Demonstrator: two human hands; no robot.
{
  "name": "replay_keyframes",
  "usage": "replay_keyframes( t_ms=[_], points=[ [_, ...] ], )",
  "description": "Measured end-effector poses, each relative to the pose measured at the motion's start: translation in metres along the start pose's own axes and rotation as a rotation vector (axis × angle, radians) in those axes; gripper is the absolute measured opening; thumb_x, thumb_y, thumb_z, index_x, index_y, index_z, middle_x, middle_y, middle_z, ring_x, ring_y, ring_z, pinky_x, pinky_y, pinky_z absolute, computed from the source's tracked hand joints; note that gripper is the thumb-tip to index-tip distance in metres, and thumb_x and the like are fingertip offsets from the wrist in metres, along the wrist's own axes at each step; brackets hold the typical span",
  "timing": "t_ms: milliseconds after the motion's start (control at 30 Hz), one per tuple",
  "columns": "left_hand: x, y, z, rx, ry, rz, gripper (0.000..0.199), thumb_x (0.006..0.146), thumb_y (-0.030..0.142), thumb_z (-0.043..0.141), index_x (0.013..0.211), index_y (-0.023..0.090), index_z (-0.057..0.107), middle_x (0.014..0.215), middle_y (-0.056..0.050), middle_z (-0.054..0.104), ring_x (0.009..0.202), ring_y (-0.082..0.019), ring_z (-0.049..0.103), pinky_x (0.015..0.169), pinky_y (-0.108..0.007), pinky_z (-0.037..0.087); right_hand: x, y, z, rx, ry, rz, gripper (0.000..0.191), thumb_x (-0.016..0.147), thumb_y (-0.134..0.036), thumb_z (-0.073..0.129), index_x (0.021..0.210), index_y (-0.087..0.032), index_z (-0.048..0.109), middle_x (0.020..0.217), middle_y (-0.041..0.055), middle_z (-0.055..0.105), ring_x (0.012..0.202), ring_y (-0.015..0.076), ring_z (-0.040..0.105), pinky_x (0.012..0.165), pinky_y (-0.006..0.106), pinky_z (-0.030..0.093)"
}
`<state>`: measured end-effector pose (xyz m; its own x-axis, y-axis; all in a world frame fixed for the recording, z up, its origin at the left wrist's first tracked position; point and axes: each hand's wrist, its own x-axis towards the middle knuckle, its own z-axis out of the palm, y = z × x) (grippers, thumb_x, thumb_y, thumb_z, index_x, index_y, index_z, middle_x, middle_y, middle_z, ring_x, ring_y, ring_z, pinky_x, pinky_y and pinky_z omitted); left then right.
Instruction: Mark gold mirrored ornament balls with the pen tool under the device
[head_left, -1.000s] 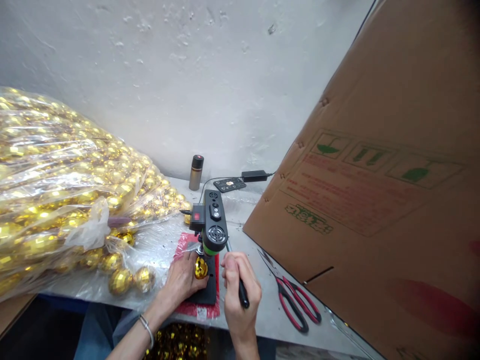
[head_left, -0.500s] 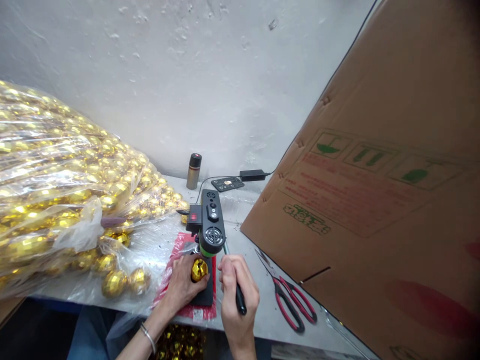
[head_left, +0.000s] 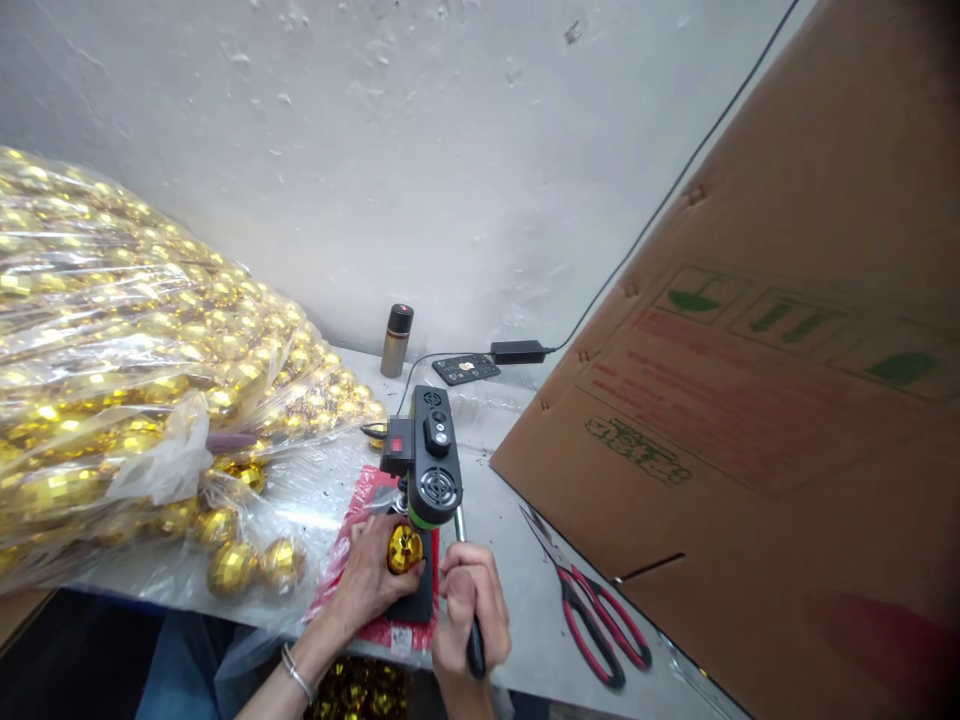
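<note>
My left hand is closed around a shiny gold mirrored ball, which has a dark opening on its upper side. It holds the ball on the black base of a small bench press, just under the front of the press's black head. Wrapped round the black-handled lever on the press's right side is my right hand. Whether the press tip touches the ball is hidden by the head. A red plastic sheet lies beneath the base.
A clear bag of gold balls fills the left side. Several balls lie at its front. Red-handled scissors rest at right before a large cardboard box. Behind stand a spray can and a power adapter.
My right hand has drawn the lever handle down and toward me a little. The left hand keeps the ball in place under the press. The whole view has shifted slightly.
</note>
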<state>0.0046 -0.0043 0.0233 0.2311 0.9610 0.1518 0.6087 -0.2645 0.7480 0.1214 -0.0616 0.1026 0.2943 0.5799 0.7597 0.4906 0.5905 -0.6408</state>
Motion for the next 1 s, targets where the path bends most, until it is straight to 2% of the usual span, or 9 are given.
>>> replay_keyframes(
  t_ms=[233,667,867,1000],
  points=[
    [0.000,0.003,0.000,0.002,-0.010,-0.025,0.040,0.070,0.030,0.076,0.107,0.021,0.065,0.101,-0.007,0.072,0.097,-0.031,0.064,0.090,-0.045,0.044,-0.007,0.007,0.005,0.031,0.058,-0.002,0.030,0.102,-0.013,0.041,0.076,-0.022,0.053,0.074,-0.0004,0.056,0.064,0.0140,0.056,0.063,0.029,0.044],
    [-0.001,0.000,0.003,-0.044,0.011,-0.009,0.039,0.070,0.031,0.074,0.106,0.020,0.064,0.098,-0.008,0.071,0.095,-0.031,0.063,0.090,-0.046,0.044,-0.010,0.010,0.005,0.043,0.045,-0.019,0.028,0.102,-0.013,0.042,0.077,-0.022,0.053,0.076,-0.0005,0.055,0.065,0.0128,0.054,0.060,0.027,0.042],
    [-0.001,0.002,0.002,-0.033,0.023,-0.008,0.038,0.072,0.034,0.074,0.106,0.020,0.065,0.099,-0.008,0.072,0.095,-0.031,0.064,0.089,-0.045,0.045,-0.011,0.013,0.005,0.050,0.028,-0.006,0.028,0.101,-0.011,0.042,0.078,-0.022,0.052,0.077,-0.0010,0.055,0.068,0.0127,0.054,0.063,0.027,0.043],
    [-0.001,0.003,0.001,-0.024,0.022,-0.018,0.038,0.072,0.034,0.073,0.106,0.020,0.065,0.100,-0.009,0.073,0.096,-0.032,0.065,0.088,-0.045,0.046,-0.012,0.018,0.005,0.043,0.031,-0.048,0.028,0.101,-0.011,0.041,0.078,-0.023,0.052,0.076,-0.0013,0.055,0.066,0.0133,0.054,0.065,0.028,0.043]
  ],
)
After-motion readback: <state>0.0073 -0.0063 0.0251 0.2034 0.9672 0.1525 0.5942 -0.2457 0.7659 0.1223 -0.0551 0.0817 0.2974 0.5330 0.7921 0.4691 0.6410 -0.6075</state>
